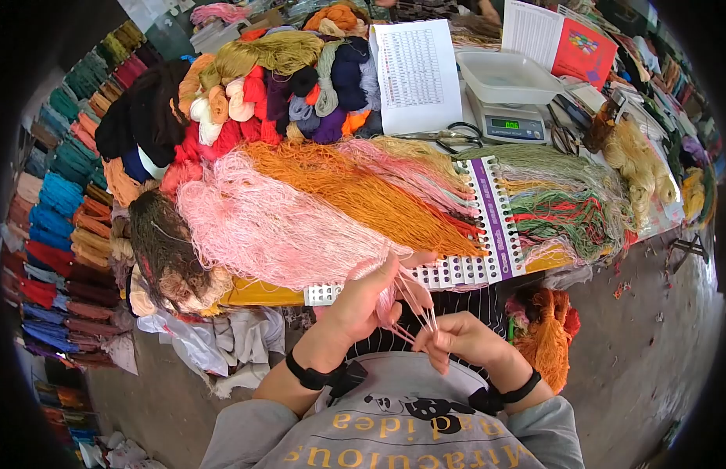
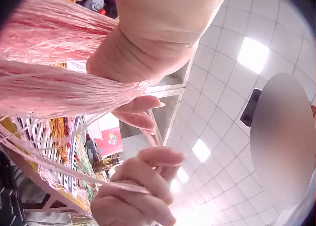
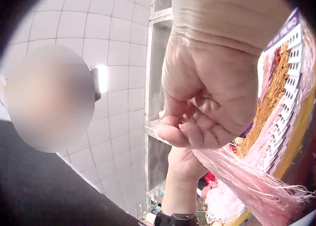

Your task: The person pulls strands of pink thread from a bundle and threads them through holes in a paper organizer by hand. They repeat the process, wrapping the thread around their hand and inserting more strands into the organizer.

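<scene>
A large hank of pale pink thread (image 1: 261, 223) spreads over the table, its narrow end reaching my left hand (image 1: 361, 301). That hand grips the gathered end, and in the left wrist view the pink strands (image 2: 64, 90) fan out from under the palm. My right hand (image 1: 455, 338), just to the right and nearer my body, pinches several thin strands drawn taut from the left hand. In the right wrist view the fingers of the right hand (image 3: 212, 102) are curled in, and the pink thread (image 3: 242, 179) hangs beyond them.
Orange thread (image 1: 363, 195) lies behind the pink hank, beside a white punched card with a purple strip (image 1: 496, 219). Farther back are scissors (image 1: 457, 137), a digital scale (image 1: 507, 121), a printed sheet (image 1: 416, 74) and piled skeins (image 1: 261, 55). Orange yarn (image 1: 544, 340) hangs at the table's front.
</scene>
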Tool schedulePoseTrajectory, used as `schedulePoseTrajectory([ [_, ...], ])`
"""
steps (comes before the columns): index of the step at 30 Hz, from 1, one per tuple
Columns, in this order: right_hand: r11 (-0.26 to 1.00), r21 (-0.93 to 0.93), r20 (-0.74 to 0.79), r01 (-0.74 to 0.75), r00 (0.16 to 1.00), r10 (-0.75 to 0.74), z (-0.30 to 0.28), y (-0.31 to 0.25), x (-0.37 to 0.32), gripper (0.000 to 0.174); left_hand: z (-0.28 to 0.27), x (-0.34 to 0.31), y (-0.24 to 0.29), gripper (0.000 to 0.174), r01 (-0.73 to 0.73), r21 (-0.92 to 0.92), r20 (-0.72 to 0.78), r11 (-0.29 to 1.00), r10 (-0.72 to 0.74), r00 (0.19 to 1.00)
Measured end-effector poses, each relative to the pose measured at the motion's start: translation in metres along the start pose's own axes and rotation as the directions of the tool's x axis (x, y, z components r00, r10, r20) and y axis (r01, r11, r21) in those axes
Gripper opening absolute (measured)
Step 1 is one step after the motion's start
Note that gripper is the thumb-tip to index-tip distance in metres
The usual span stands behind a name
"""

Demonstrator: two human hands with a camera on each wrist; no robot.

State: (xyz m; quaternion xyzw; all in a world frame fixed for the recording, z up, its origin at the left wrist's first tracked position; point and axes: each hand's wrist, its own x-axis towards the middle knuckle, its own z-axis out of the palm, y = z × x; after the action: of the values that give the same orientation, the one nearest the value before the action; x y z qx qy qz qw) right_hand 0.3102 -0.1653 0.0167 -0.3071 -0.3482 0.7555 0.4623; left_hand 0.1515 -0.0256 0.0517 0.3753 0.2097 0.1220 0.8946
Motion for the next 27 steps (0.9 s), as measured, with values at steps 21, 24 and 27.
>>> schedulePoseTrajectory([
  [21, 0.876, -0.452, -0.444, 0.165, 0.810, -0.382, 0.014, -0.003, 0.030, 0.010, 0.021, 0.003, -0.017, 0.059, -0.016, 0.112, 0.022, 0.994, 0.013, 1.000],
  [24, 0.883, -0.430, -0.436, 0.190, 0.812, -0.387, 0.012, -0.002, 0.026, 0.009, 0.021, 0.005, -0.016, 0.058, -0.011, 0.005, 0.037, 1.000, 0.010, 0.999],
  [27, 0.885, -0.353, -0.424, 0.304, 0.791, -0.441, 0.013, -0.002, 0.027, 0.007, 0.016, 0.006, -0.015, 0.057, -0.009, -0.056, 0.060, 0.998, 0.013, 0.998],
])
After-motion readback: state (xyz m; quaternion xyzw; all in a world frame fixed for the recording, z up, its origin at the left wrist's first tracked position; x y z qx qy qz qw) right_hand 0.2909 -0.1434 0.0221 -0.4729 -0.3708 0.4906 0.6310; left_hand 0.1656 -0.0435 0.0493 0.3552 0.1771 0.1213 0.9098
